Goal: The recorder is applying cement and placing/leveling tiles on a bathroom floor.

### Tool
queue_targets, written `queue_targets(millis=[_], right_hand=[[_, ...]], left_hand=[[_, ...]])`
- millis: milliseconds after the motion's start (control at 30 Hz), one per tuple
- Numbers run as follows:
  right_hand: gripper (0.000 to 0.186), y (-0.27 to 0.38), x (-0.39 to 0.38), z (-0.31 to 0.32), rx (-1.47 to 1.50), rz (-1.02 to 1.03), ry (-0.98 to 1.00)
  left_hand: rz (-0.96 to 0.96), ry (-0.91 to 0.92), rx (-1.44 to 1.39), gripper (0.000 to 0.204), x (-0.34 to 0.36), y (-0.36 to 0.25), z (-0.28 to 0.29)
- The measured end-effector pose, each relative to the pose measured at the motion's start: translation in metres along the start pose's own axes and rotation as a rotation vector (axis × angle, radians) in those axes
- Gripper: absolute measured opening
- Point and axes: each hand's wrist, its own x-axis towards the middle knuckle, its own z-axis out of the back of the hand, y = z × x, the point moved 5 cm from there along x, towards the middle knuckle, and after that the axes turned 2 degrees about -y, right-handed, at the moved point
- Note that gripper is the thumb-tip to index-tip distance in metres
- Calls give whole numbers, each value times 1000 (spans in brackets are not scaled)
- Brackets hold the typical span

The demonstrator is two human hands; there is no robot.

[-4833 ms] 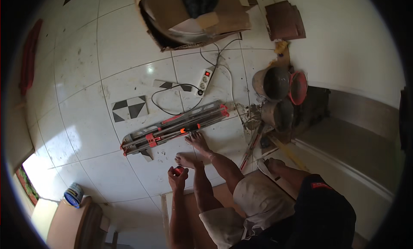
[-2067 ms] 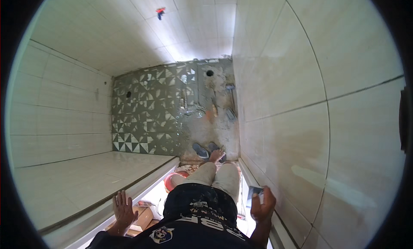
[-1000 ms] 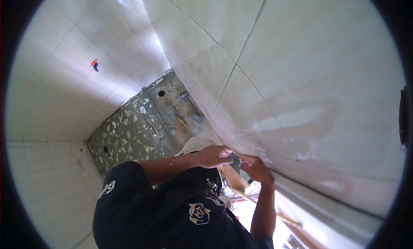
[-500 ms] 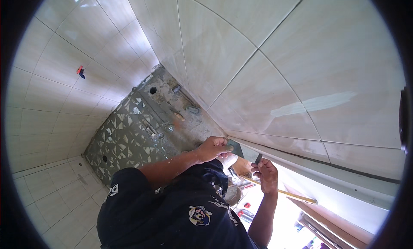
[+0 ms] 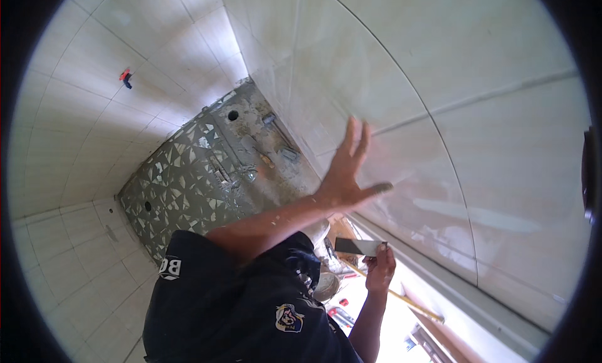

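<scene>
My left hand (image 5: 345,175) is raised over the tiled wall (image 5: 508,149) at the right, fingers spread and holding nothing; I cannot tell whether it touches the tiles. Its thumb tip is dark and smudged. Below it, my right hand (image 5: 380,269) grips a flat rectangular plate (image 5: 357,246), dark on one part and pale on the other, near the white frame (image 5: 414,264) along the wall's bottom. A pale smear runs across the wall tiles to the right of my hands.
A floor of patterned tiles (image 5: 182,193) under grey film adjoins rough concrete (image 5: 282,181) with a drain hole (image 5: 233,115) and scattered tools (image 5: 266,159). A red-and-dark fitting (image 5: 125,78) is on the far wall. A bucket (image 5: 327,288) and yellow bar (image 5: 420,308) are below.
The view moved from the outer room into the tiled room. Both hands were at the plate; my left hand has let go and moved up toward the wall, while my right keeps it.
</scene>
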Motion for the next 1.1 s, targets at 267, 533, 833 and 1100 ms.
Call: queue_targets(millis=[267,533,833,1100], right_hand=[[22,-62,43,-63,-275,-210,106],[26,-50,100,-204,-874,659,679],[28,-112,137,-377,-838,-193,659],[38,-369,282,-418,-742,-598,937]], left_hand=[[-12,3,-23,123,2,1,12],[51,250,-84,107,-26,74,75],[668,62,191,70,-148,214,155],[1264,-451,-117,55,-298,425,116]])
